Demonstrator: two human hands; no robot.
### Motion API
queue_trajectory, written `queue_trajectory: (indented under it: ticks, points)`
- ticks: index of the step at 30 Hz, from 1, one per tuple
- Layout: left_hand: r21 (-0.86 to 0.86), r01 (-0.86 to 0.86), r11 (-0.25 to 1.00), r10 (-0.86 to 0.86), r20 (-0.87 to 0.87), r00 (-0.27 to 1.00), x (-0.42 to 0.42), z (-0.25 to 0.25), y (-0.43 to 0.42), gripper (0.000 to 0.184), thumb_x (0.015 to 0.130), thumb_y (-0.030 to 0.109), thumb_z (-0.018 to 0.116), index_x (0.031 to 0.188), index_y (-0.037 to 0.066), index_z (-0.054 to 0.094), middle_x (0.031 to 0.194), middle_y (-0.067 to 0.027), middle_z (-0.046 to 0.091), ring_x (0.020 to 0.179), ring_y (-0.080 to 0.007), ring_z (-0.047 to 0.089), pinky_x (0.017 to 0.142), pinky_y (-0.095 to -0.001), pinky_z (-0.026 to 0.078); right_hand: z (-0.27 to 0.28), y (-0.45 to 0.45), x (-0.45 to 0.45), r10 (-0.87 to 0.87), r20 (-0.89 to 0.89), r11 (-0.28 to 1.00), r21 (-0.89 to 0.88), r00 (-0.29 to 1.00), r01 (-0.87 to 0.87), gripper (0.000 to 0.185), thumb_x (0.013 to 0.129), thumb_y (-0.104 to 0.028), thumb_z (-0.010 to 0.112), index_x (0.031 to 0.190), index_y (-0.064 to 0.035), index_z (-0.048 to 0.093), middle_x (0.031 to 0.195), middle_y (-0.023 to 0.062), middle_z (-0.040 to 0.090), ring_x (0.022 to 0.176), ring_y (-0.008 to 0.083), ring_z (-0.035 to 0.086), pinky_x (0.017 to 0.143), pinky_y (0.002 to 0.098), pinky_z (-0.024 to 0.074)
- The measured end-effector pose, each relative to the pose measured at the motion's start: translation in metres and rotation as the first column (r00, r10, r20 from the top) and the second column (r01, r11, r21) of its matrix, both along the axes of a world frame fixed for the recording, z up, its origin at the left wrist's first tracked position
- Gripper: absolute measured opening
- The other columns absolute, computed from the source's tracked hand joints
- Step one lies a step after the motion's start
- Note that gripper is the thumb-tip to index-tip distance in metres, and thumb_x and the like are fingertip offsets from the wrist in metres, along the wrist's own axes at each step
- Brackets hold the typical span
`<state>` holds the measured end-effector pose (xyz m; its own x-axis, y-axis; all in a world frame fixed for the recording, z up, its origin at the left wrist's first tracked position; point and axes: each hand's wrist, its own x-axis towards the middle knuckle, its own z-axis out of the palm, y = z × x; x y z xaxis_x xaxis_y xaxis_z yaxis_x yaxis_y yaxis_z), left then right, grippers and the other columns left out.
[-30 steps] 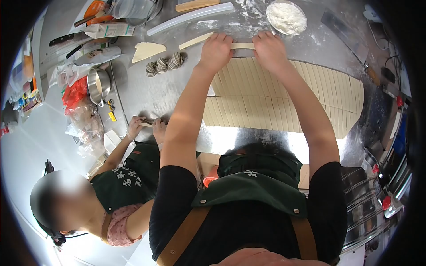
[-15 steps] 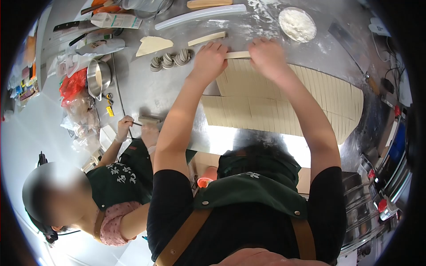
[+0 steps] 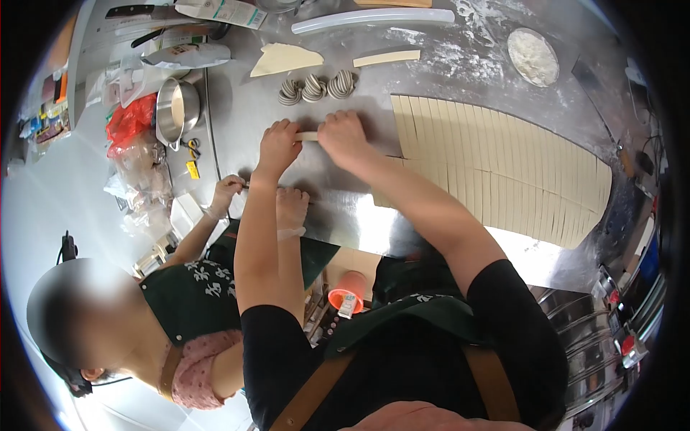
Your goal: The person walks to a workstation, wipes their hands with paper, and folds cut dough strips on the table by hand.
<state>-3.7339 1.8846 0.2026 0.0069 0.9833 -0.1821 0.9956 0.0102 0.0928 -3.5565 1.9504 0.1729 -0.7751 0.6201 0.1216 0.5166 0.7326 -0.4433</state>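
My left hand (image 3: 279,146) and my right hand (image 3: 342,138) each grip one end of a short pale dough strip (image 3: 308,136), which spans the gap between them low over the steel table. Just beyond my hands sit three striped, twisted dough knots (image 3: 314,87) in a row. To the right lies a wide dough sheet (image 3: 503,165) cut into many narrow strips, partly hidden by my right forearm. Farther back are a flat dough offcut (image 3: 289,59) and a loose dough strip (image 3: 387,58).
A co-worker's hands (image 3: 292,208) are close to my left forearm. Flour fills a bowl (image 3: 533,59) at the back right. A translucent rod (image 3: 374,21) lies at the back. Leftward are a metal bowl (image 3: 188,108), scissors (image 3: 192,149) and a knife (image 3: 129,11).
Both my hands have moved left and nearer with the dough strip, away from the cut sheet to in front of the knots. The whole view has shifted.
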Motion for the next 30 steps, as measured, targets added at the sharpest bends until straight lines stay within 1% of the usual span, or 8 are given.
queue_trajectory:
  ticks: [7, 10, 14, 16, 19, 23, 26, 30]
  points:
    - [-0.027, -0.055, 0.998, 0.055, -0.014, 0.998, -0.027, -0.01, -0.012, 0.024, 0.066, 0.005, 0.069, 0.088, 0.009, 0.062, 0.085, -0.0057, 0.059, 0.084, -0.0261, 0.058, 0.075, -0.04, 0.048, -0.015, -0.017, -0.034, -0.034, -0.034, 0.997, 0.071, 0.999, 0.037, 0.01, 0.072, -0.014, 0.062, 0.075, -0.0069, 0.067, 0.076, 0.0052, 0.061, 0.08, 0.0213, 0.059, 0.071, 0.0353, 0.0435]
    - [-0.05, -0.053, 0.997, 0.055, 0.058, 0.997, -0.023, 0.003, -0.01, 0.029, 0.064, -0.001, 0.069, 0.092, 0.006, 0.063, 0.089, -0.009, 0.062, 0.084, -0.0305, 0.059, 0.074, -0.0428, 0.049, -0.017, -0.017, -0.028, -0.008, -0.072, 0.998, 0.067, 0.997, 0.013, 0.012, 0.07, -0.014, 0.064, 0.077, -0.0061, 0.066, 0.078, 0.0056, 0.06, 0.081, 0.0222, 0.059, 0.07, 0.0356, 0.0441]
    - [-0.041, 0.027, 0.999, -0.03, -0.078, 0.997, -0.018, 0.025, 0.007, 0.033, 0.067, 0.002, 0.069, 0.099, 0.006, 0.063, 0.093, -0.0099, 0.062, 0.088, -0.0307, 0.06, 0.076, -0.0428, 0.048, -0.011, -0.009, -0.004, 0.008, -0.211, 0.993, 0.12, 0.977, 0.018, 0.018, 0.068, -0.014, 0.064, 0.084, -0.0052, 0.066, 0.083, 0.0068, 0.059, 0.08, 0.0231, 0.058, 0.067, 0.0346, 0.0443]
    - [-0.033, 0.018, 0.999, -0.022, -0.117, 0.993, -0.003, 0.036, 0.034, 0.034, 0.069, 0.003, 0.069, 0.102, 0.006, 0.063, 0.094, -0.0102, 0.063, 0.09, -0.031, 0.06, 0.078, -0.0425, 0.048, 0.0, 0.003, 0.021, -0.043, -0.273, 0.999, -0.01, 0.961, 0.042, 0.022, 0.068, -0.014, 0.065, 0.088, -0.0041, 0.064, 0.085, 0.0082, 0.058, 0.081, 0.0248, 0.058, 0.067, 0.0367, 0.0453]
    - [0.255, 0.089, 0.963, -0.111, 0.071, 0.991, 0.05, 0.049, 0.085, 0.035, 0.069, 0.009, 0.073, 0.102, 0.005, 0.063, 0.094, -0.0109, 0.062, 0.091, -0.0315, 0.059, 0.08, -0.0417, 0.047, 0.022, 0.025, 0.072, -0.23, -0.342, 0.971, -0.14, 0.911, 0.193, 0.023, 0.071, -0.012, 0.069, 0.092, -0.0056, 0.062, 0.087, 0.0094, 0.058, 0.08, 0.028, 0.059, 0.068, 0.0391, 0.0478]
    - [0.413, 0.171, 0.895, -0.237, 0.113, 0.965, 0.11, 0.023, 0.145, 0.039, 0.068, 0.014, 0.075, 0.103, 0.007, 0.061, 0.103, -0.0098, 0.06, 0.098, -0.031, 0.057, 0.084, -0.0425, 0.046, 0.026, 0.042, 0.128, -0.472, -0.371, 0.881, -0.177, 0.8, 0.438, 0.021, 0.073, -0.011, 0.069, 0.092, -0.0048, 0.062, 0.088, 0.0096, 0.06, 0.08, 0.0296, 0.06, 0.067, 0.0408, 0.0494]
    - [0.261, 0.169, 0.95, -0.202, 0.107, 0.973, 0.126, -0.004, 0.175, 0.035, 0.065, 0.013, 0.076, 0.097, 0.008, 0.061, 0.101, -0.0091, 0.059, 0.099, -0.0281, 0.058, 0.084, -0.0424, 0.047, 0.032, 0.059, 0.157, -0.515, -0.305, 0.856, -0.14, 0.801, 0.498, 0.023, 0.073, -0.01, 0.07, 0.094, -0.0058, 0.062, 0.089, 0.0092, 0.061, 0.078, 0.029, 0.061, 0.065, 0.0389, 0.0503]
    - [0.16, 0.204, 0.966, -0.216, 0.066, 0.974, 0.126, -0.017, 0.194, 0.028, 0.067, 0.012, 0.072, 0.092, 0.006, 0.061, 0.097, -0.0089, 0.06, 0.099, -0.0271, 0.059, 0.084, -0.0421, 0.048, 0.029, 0.076, 0.176, -0.546, -0.277, 0.837, -0.185, 0.79, 0.514, 0.025, 0.074, -0.011, 0.07, 0.097, -0.0054, 0.063, 0.089, 0.0093, 0.061, 0.078, 0.0282, 0.061, 0.066, 0.0382, 0.0508]
